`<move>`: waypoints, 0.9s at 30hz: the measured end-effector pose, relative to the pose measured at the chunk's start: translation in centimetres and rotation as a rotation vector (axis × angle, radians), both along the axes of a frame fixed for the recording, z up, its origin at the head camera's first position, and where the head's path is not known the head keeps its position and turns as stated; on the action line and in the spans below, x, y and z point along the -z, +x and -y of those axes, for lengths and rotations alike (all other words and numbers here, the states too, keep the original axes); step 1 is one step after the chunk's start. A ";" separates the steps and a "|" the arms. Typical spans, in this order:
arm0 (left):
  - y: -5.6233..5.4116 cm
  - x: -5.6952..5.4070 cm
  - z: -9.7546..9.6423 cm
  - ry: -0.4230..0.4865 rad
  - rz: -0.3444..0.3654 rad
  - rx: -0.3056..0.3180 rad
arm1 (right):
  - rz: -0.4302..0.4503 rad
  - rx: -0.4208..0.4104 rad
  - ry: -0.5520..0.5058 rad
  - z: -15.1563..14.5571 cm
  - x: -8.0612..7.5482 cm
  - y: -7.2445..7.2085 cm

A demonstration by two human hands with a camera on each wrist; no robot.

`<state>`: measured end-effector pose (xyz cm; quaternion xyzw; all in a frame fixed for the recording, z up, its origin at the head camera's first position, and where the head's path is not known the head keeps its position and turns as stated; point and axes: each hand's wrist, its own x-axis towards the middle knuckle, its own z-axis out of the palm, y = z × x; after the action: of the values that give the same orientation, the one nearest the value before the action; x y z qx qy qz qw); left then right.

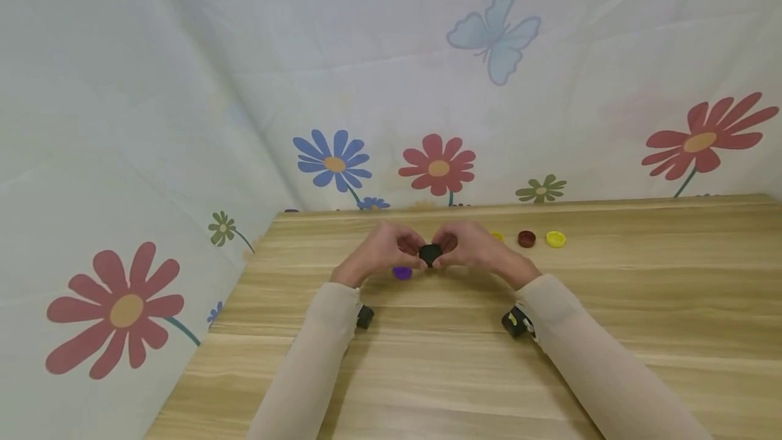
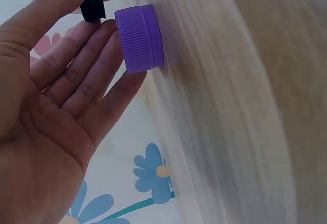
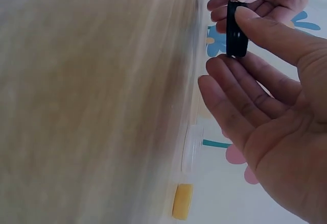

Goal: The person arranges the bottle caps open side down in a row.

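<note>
Black cap (image 1: 430,254) is held between the two hands, raised off the table (image 1: 440,372) in its far part, closer to the far edge than to the person's body. The key relation seems to be this: the cap sits directly between the two sets of fingertips, left hand (image 1: 391,248) on the side toward the table's left edge, right hand (image 1: 469,243) on the other, neither clearly nearer. Being round, it has no long axis; the wrist views show it edge-on, its broad faces roughly parallel to the tabletop.

Each hand pinches the rim between thumb and fingertips. The remaining fingers of both are extended and slightly bent, with no other object gripped. The palms face inward, toward each other, and the forearms in pale sleeves (image 1: 311,358) converge on the cap from the near side.

Just beside the left hand, slightly toward the left edge and the person, a purple cap (image 2: 139,39) stands on the table; whether those fingers touch it I cannot tell. Beyond the right hand, near the far edge, are a dark red cap (image 1: 527,239) and a yellow cap (image 1: 555,239) side by side.
</note>
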<state>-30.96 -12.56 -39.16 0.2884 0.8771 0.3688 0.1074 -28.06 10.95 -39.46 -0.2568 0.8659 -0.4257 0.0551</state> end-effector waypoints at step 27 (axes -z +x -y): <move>0.3 -0.1 -0.8 -0.201 -0.064 0.032 | 0.000 -0.014 0.110 0.6 0.4 0.3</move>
<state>-30.62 -11.79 -39.02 0.3016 0.9081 0.2676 0.1134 -27.76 10.31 -39.83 -0.2593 0.8863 -0.3769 0.0720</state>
